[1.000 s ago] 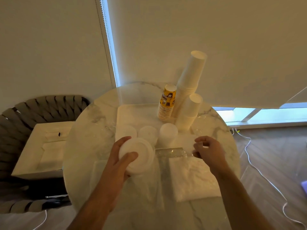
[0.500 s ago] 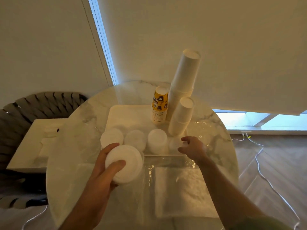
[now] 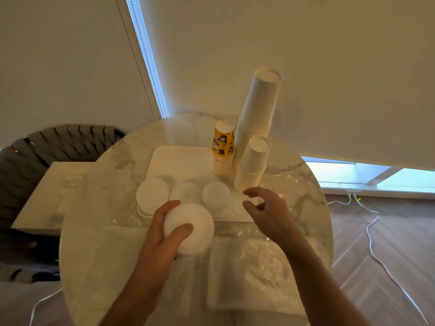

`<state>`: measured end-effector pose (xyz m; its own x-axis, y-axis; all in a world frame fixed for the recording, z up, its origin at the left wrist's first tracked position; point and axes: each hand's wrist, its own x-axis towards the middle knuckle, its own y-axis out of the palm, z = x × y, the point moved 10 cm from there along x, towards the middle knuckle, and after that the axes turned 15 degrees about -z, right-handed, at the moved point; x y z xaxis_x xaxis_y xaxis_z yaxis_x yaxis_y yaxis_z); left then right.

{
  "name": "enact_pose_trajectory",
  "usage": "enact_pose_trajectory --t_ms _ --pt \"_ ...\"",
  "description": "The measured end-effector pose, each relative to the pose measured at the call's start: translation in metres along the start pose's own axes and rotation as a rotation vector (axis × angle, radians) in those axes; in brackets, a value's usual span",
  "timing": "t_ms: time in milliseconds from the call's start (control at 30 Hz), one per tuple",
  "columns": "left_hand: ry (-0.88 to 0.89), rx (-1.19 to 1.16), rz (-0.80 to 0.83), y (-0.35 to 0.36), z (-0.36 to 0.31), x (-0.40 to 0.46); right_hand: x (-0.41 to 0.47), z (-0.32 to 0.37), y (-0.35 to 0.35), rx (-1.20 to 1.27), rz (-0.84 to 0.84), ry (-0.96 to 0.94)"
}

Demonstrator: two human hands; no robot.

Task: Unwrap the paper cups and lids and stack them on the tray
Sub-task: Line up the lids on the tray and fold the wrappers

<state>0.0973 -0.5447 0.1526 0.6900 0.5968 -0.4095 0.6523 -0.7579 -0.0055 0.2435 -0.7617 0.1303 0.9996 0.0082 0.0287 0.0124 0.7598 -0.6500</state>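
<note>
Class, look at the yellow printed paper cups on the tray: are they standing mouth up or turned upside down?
Upside down. The yellow printed paper cup stack shows a closed flat base on top, and the rolled rims are layered at the bottom on the white rectangular tray.

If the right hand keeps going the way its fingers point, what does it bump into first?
Probably the small lid lying on the tray just beyond the right hand. Past that stands the short white cup stack. Depth is hard to judge.

Nothing's really reading as text here. The yellow cup stack (image 3: 223, 147) is showing dark brown lettering and little coffee-bean doodles, but it's coming out way too blurry to make out. The other cups and the lids are looking plain white.
</note>
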Motion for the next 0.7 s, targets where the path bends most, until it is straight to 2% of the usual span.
enact_pose_trajectory --t_ms 100,200,333,500,633,700 --pt "0.040 0.021 -0.035 0.011 0.001 -0.002 -0.039 0.074 -0.026 0.244 0.086 -0.122" --pt "0.075 0.044 -0.045 0.020 0.000 -0.005 -0.080 0.115 -0.019 0.081 0.281 -0.383" --pt "0.109 0.132 -0.045 0.028 -0.004 -0.010 -0.088 0.114 -0.008 -0.056 0.224 -0.499" --pt "0.130 0.225 0.060 0.032 -0.004 -0.014 -0.076 0.101 -0.017 0.049 0.181 -0.378" --pt "0.167 0.260 0.146 0.032 -0.010 -0.014 -0.068 0.087 -0.020 0.192 0.258 -0.157" --pt "0.188 0.274 0.168 0.031 -0.010 -0.011 -0.067 0.084 -0.015 0.231 0.300 -0.104"
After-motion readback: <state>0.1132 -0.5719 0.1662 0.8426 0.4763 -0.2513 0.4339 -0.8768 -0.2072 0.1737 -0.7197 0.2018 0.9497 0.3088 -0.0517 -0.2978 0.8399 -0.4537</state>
